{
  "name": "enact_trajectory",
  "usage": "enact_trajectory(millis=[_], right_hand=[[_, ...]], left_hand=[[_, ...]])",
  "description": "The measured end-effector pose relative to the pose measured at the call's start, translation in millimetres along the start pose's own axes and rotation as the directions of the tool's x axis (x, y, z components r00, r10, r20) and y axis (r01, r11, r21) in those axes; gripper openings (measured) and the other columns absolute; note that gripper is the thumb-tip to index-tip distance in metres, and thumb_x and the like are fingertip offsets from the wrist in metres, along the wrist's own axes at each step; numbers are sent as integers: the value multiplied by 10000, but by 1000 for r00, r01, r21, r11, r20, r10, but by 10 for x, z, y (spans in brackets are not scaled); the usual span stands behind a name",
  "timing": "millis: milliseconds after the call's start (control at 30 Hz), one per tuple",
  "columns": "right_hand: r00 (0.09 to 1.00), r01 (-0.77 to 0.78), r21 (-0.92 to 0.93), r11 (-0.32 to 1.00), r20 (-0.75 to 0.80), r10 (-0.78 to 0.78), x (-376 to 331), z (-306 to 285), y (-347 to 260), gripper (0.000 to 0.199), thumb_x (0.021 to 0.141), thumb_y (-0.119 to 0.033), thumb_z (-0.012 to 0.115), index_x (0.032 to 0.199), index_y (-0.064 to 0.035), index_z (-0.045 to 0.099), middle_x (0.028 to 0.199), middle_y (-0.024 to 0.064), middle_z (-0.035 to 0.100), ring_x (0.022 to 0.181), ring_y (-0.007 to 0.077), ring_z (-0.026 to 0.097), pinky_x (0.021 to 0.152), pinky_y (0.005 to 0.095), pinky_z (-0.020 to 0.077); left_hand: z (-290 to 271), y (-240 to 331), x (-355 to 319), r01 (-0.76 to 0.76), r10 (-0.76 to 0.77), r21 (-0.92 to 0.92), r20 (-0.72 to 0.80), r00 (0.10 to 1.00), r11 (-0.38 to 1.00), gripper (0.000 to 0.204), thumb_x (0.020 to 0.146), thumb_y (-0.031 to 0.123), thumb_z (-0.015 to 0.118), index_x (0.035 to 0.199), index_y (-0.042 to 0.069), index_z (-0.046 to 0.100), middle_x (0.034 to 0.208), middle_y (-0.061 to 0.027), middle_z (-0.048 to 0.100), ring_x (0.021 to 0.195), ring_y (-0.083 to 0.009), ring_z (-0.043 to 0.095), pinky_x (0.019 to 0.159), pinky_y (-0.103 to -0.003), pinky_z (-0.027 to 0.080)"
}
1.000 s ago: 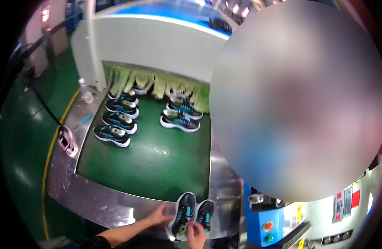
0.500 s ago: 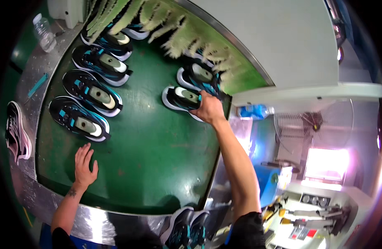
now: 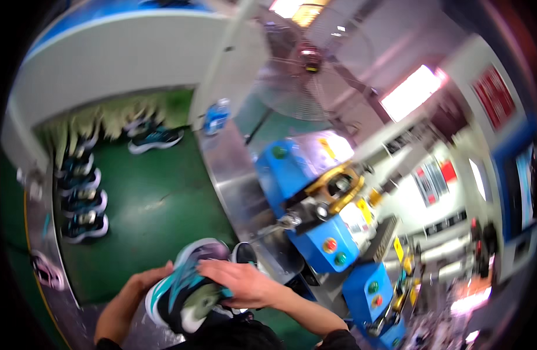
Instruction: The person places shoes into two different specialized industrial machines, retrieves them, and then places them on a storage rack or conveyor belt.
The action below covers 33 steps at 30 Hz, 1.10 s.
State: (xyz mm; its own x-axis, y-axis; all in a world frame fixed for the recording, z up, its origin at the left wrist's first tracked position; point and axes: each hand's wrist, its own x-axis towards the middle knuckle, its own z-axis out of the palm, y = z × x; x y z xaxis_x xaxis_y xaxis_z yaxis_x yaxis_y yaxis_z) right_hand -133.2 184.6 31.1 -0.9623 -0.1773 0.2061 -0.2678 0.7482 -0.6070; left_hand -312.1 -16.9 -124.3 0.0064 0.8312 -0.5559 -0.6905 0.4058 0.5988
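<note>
- A teal, black and white sneaker (image 3: 187, 289) sits low in the view, close to the person's body, over the near edge of the green conveyor belt (image 3: 157, 204).
- The right hand (image 3: 242, 284) lies across its top with fingers spread, gripping it.
- The left hand (image 3: 141, 281) cups its left side; those fingers are mostly hidden behind the shoe.
- A second shoe (image 3: 244, 254) peeks out just behind the right hand, largely covered.
- A row of sneakers (image 3: 82, 201) lines the belt's left edge, blurred.
- A blue machine (image 3: 315, 216) stands to the right.
</note>
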Motion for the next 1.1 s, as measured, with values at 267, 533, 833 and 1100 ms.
enact_trajectory(millis=[267,533,833,1100], right_hand=[[606,-195,606,771,-544,581,-1581,355,-316,768,810,-275,743,1399,-17,324,1387,187,404,1304,281,380,1062,376,335],[190,-276,891,361,-318,929,-3074,-102,3,600,808,-263,721,1271,27,474,1158,152,564,1038,214,533,934,367,417],[-21,-219,914,341,-353,935,-2727,-970,265,638,724,-163,776,1259,-2,468,1141,111,547,1044,225,519,912,389,422],[-86,-517,765,384,-493,866,-2702,-1331,522,673,769,-210,740,1323,5,423,1118,111,550,1029,210,519,906,354,423]], left_hand=[[2136,27,409,-493,494,-38,115,862,869,708,654,96,743,1289,-42,461,1152,-151,623,975,-267,648,853,-397,545],[3474,-172,1615,-694,734,280,-64,676,663,526,922,93,568,1373,-30,327,1353,-139,463,1252,-226,449,1082,-352,324],[4318,2110,4623,-304,536,952,275,798,-37,752,905,359,556,1425,-65,217,1282,-345,468,1189,-422,497,997,-417,410],[4310,2571,5245,-488,570,870,362,737,78,446,821,244,579,1121,-85,556,1004,-288,616,987,-428,596,863,-446,468]])
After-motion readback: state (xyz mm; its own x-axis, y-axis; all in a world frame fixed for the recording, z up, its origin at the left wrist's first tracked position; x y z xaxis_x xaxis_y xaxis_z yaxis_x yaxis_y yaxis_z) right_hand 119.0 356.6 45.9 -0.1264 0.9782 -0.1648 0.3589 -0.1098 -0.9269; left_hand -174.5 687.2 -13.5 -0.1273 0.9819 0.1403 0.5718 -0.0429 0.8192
